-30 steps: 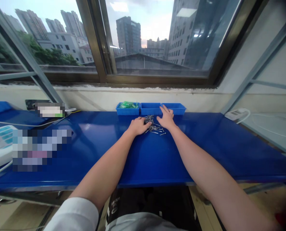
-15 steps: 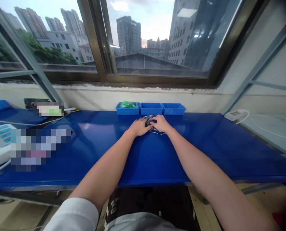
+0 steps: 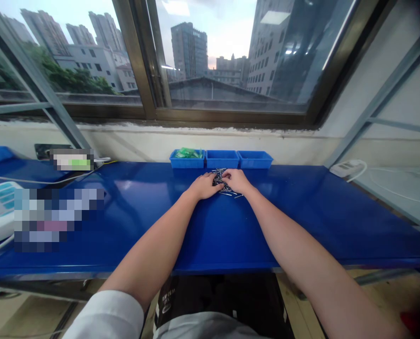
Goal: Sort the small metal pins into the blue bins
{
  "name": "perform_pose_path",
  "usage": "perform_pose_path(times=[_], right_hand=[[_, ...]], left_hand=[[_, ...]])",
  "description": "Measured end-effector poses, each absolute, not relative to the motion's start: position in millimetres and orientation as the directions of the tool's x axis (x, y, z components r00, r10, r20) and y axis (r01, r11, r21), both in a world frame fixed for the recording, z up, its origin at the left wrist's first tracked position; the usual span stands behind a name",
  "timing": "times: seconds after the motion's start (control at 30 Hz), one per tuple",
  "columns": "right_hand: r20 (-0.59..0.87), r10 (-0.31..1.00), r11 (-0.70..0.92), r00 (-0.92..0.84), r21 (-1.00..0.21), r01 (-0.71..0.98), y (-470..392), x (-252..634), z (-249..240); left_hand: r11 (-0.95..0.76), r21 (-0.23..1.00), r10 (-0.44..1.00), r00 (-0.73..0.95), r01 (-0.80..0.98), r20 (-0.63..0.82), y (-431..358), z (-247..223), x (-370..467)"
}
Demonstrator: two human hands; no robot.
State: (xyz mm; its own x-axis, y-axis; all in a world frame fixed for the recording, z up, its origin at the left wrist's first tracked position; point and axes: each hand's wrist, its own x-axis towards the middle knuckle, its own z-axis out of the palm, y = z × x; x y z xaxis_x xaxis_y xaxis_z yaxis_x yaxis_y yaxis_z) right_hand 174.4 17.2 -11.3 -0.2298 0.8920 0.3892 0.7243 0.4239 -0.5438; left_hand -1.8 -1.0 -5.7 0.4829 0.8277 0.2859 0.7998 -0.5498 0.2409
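On the dark garment (image 3: 227, 296) over the person's lap stands small white lettering (image 3: 168, 295), turned sideways: it looks like "WM-N", its ending unclear, with a shorter blurred line and a round mark (image 3: 166, 308) beside it.

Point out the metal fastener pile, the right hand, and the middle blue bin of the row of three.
Metal fastener pile (image 3: 217, 179), head view: its exposed middle.
Right hand (image 3: 238, 180), head view: back of the hand.
Middle blue bin (image 3: 222, 163), head view: front wall.
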Motion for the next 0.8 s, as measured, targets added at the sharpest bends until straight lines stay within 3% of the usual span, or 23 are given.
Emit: perform_pose_path(times=[0.17,0.5,0.67,0.8], right_hand=[[0.386,0.903,0.407,-0.188,-0.633,0.659,19,176,-14],[0.438,0.885,0.433,-0.157,-0.653,0.621,16,178,-10],[0.341,0.928,0.372,-0.149,-0.84,0.395,16,176,-4],[0.253,0.95,0.29,-0.185,-0.933,0.215,12,174,3]], left_hand=[[-0.539,0.239,0.836,0.479,0.808,0.268,-2,-5,-2],[-0.537,0.239,0.832,0.462,0.809,0.306,-1,-4,-1],[-0.633,0.188,0.731,0.5,0.751,0.464,0,-1,1],[-0.684,0.151,0.675,0.541,0.714,0.501,-1,5,2]])
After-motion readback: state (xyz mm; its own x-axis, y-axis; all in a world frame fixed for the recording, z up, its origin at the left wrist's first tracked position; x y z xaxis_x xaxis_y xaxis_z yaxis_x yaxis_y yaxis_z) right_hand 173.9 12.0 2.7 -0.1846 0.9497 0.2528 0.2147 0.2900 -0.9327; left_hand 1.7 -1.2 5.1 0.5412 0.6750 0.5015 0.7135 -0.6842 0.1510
